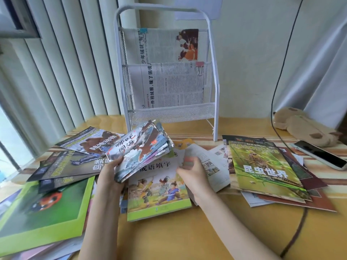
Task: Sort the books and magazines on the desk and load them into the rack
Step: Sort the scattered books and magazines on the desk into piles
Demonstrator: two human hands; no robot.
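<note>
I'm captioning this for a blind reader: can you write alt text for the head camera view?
The left hand grips a small stack of thin booklets above a desk strewn with magazines, while the right hand touches loose pages. Behind stands a white mesh rack holding two clipped newspapers.

Pale vertical blinds (62, 59) fill the upper left of the frame, their slats slanting down toward a window (11, 139) at the left edge, where bright daylight comes in. A dark window frame (20, 21) shows in the top left corner. Behind, across the upper middle and right, runs a plain cream wall (244, 62) with a white sheet of paper (199, 7) stuck near the top centre. A pale curtain (323, 59) hangs at the upper right, and a black cable (277, 72) drops in front of it. The worktop (187, 237) is yellow, with striped bands toward the back.
</note>
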